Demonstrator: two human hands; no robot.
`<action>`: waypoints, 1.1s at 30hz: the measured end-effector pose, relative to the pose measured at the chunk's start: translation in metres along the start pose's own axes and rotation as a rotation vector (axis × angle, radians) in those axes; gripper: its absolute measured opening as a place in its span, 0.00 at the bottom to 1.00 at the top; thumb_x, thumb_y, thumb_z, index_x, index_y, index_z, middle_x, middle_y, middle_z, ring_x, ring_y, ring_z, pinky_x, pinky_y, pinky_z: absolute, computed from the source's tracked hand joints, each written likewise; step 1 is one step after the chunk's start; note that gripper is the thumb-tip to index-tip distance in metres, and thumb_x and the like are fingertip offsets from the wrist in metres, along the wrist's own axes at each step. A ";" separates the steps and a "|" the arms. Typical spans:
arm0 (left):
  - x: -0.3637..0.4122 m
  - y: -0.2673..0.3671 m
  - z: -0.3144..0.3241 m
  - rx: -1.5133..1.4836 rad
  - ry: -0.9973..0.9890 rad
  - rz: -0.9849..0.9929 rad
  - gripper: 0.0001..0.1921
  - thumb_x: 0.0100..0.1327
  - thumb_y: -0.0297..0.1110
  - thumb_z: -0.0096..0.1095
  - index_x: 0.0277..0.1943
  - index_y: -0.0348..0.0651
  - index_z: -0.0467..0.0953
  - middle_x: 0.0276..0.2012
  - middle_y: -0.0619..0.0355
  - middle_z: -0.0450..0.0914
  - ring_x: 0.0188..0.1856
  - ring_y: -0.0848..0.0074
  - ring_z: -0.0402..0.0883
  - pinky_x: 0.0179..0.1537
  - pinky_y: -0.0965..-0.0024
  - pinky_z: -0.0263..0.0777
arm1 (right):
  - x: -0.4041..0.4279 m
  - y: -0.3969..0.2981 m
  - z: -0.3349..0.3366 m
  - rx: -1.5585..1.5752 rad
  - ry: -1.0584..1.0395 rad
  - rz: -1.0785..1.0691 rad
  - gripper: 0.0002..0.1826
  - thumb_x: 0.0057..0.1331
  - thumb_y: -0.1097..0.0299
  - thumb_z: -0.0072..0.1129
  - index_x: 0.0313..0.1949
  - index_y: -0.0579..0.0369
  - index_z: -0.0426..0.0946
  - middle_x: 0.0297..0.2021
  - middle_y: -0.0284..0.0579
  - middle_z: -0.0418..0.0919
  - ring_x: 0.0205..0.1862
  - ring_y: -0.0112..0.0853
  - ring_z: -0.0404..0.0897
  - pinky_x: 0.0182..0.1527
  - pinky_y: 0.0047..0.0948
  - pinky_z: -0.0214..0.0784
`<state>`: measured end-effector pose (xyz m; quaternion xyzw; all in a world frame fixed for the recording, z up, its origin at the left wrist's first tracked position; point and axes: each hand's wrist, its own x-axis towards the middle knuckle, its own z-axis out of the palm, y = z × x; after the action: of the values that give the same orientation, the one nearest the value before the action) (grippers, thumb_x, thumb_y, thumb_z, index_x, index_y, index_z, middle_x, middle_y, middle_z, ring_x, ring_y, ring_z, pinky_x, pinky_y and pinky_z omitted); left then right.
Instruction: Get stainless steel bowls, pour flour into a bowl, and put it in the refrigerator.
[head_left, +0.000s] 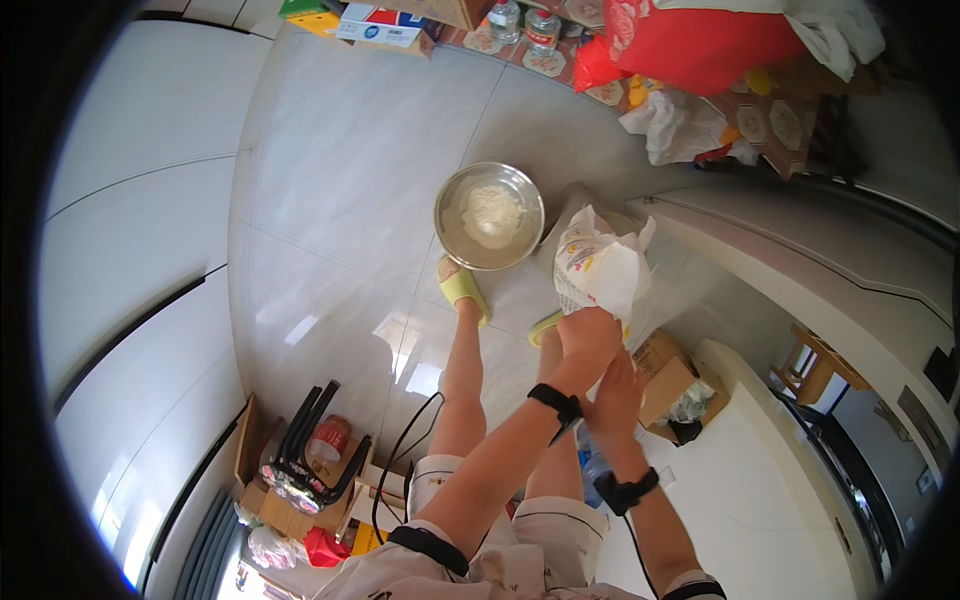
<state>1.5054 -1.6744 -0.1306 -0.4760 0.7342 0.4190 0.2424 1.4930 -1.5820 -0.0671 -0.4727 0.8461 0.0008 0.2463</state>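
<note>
My left hand (590, 341) is closed in a fist on a white printed bag (604, 274), probably plastic. The crumpled mouth of the bag points away from me. Just below, my right hand (616, 401) holds the lower part of the bag, fingers stretched along it; its palm is hidden. Beyond my feet, to the left of the bag, a stainless steel bowl (447, 232) stands on the floor. A heap of off-white powder (492, 217), like flour, lies in it.
My feet wear yellow-green slippers (463, 288) on the tiled floor (337, 180). Behind the bag stands a pale bin-like container (553, 244), partly hidden. An open cardboard box (667, 379) is at right; a black-legged stool (307, 450) lies upturned at lower left. Bottles (541, 31) stand at the top.
</note>
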 end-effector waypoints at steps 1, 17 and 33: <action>0.001 -0.001 0.001 -0.003 0.003 0.014 0.17 0.53 0.46 0.51 0.27 0.40 0.78 0.23 0.51 0.79 0.26 0.64 0.79 0.28 0.63 0.71 | 0.001 0.000 0.008 -0.093 0.103 -0.031 0.31 0.52 0.66 0.58 0.54 0.63 0.60 0.47 0.55 0.70 0.46 0.47 0.70 0.48 0.40 0.61; 0.033 -0.024 -0.060 0.372 0.379 1.246 0.25 0.48 0.31 0.55 0.53 0.44 0.67 0.55 0.56 0.65 0.58 0.70 0.64 0.57 0.66 0.59 | 0.080 0.095 0.028 1.349 -0.507 0.658 0.14 0.47 0.72 0.48 0.34 0.65 0.73 0.27 0.41 0.76 0.30 0.26 0.74 0.35 0.21 0.66; 0.106 0.016 -0.027 0.514 -0.107 0.955 0.13 0.41 0.39 0.66 0.29 0.40 0.80 0.29 0.53 0.79 0.38 0.61 0.78 0.40 0.65 0.70 | 0.066 0.048 0.067 -0.098 0.249 0.165 0.39 0.48 0.49 0.62 0.51 0.63 0.59 0.47 0.51 0.69 0.47 0.44 0.71 0.50 0.38 0.60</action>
<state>1.4469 -1.7466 -0.1902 0.0069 0.9342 0.3131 0.1710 1.4547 -1.5922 -0.1648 -0.4095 0.9050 0.0036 0.1152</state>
